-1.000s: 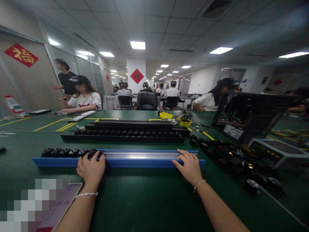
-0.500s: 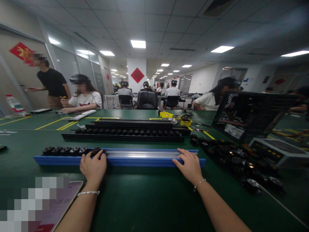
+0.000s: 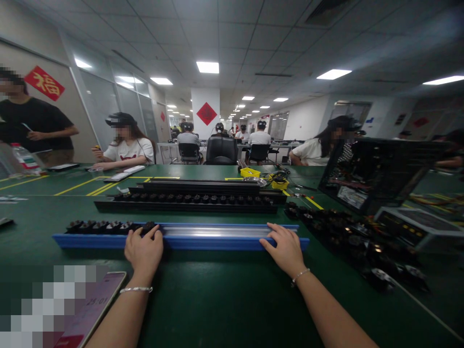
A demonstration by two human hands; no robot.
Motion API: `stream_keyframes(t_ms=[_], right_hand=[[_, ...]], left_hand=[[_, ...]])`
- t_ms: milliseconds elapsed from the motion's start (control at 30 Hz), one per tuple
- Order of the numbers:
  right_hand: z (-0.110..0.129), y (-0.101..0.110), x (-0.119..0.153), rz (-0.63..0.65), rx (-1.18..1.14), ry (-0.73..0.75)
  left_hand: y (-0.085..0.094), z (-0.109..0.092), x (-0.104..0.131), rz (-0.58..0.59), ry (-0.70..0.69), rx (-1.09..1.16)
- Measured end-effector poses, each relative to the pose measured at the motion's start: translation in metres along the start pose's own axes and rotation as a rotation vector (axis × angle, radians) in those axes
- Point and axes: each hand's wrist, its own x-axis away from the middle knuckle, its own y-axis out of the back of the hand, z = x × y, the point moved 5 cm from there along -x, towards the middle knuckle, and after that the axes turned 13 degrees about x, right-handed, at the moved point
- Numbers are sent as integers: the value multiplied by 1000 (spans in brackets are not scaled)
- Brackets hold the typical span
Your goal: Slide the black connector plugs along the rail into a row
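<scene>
A long blue rail with a silvery inner channel lies across the green table. Several black modules sit in its left part. My left hand has its fingers closed on a black module at the right end of that row; the thumb is by the module's right side. Near the rail's right end, my right hand grips the rail, thumb on the front edge and fingers over the back edge.
Behind lies a black rail filled with modules. To the right are a heap of black modules, a power supply box and an open computer case. A phone lies front left. People sit beyond.
My left hand has moved slightly right along the rail, with the black module. My right hand has stayed in place. The standing person at the far left has moved left.
</scene>
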Motion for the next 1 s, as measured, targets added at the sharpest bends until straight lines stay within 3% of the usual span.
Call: stream_keyframes(t_ms=[800, 1000], right_hand=[[1, -1, 0, -2, 2, 2], [0, 0, 0, -4, 6, 5]], left_hand=[[-8, -2, 2, -11, -111, -22], [-7, -4, 5, -5, -76, 0]])
